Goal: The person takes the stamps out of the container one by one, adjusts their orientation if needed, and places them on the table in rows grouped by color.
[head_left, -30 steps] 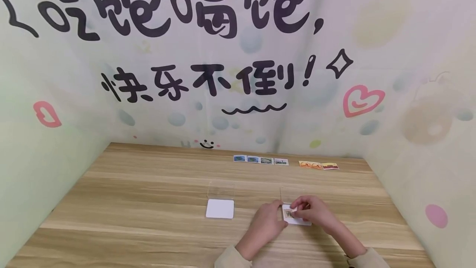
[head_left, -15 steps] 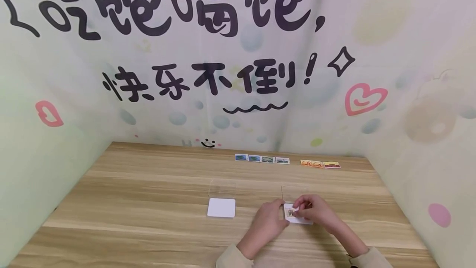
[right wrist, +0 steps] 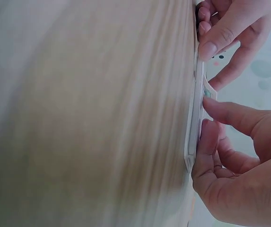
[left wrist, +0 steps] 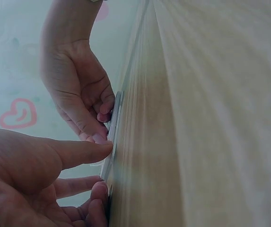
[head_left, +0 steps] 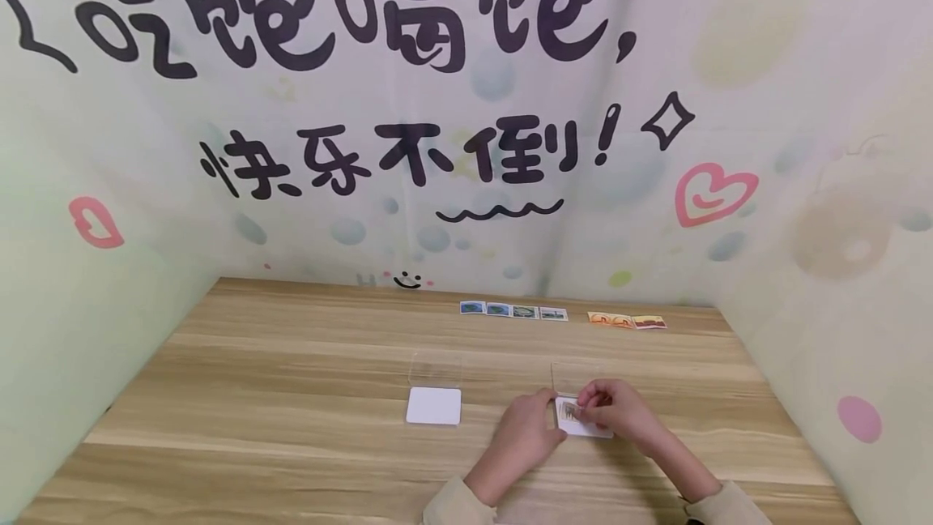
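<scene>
On the table, right of centre in the head view, lies a flat clear case with a white base (head_left: 585,430) and its transparent lid (head_left: 572,376) folded back. My left hand (head_left: 526,429) grips the case at its left end, thumb on the near edge and index finger at the far edge. A small stamp (head_left: 569,411) with a dark picture is over the white base. My right hand (head_left: 621,416) pinches this stamp by its right side. From the right wrist, the stamp (right wrist: 209,89) shows tilted up from the case, with the thumb against it.
A second case with a white base (head_left: 433,407) and raised clear lid (head_left: 436,369) lies to the left. Along the back are a row of several blue and green stamps (head_left: 513,311) and a row of orange and yellow stamps (head_left: 627,320). Printed fabric walls enclose the table (head_left: 291,395).
Both hands keep nearly the same places on the case. The stamp in the right fingers has shifted and turned slightly over the white base.
</scene>
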The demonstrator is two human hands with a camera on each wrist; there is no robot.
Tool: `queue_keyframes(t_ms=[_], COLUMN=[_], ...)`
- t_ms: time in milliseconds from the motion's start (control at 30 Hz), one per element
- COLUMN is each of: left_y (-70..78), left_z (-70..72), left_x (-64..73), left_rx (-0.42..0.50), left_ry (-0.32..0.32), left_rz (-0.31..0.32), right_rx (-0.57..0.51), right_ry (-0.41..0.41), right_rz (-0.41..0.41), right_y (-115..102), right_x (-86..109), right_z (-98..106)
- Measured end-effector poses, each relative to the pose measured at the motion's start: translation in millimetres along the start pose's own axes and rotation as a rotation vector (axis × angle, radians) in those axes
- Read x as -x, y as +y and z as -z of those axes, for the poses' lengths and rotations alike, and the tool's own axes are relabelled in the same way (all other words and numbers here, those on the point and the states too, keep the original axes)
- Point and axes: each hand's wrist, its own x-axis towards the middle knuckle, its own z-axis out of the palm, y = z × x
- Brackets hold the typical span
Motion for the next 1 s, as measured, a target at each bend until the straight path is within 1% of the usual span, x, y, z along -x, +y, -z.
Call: queue_keyframes(t_ms=[133,433,800,1000], left_y=[-0.6,-0.1,1.3,0.3], left_z=[0.1,-0.1,0.1,-0.4], left_x=[-0.4,-0.5,-1.1,-1.4], left_rx=[0.007,0.016,0.015,0.013], left_ry=[0.003,-0.004,-0.005,-0.006], left_rz=[0.0,0.011,0.026,0.026], right_rx=[-0.009,-0.052,-0.082,-0.106], right_ry=[0.008,-0.03,-0.063,-0.083], right_rz=[0.003,0.013,-0.014,-0.005], right_y=[0,6,9,10], right_x=[-0.6,-3.9,-7.3,-9.7], right_z=[1,7,12,13])
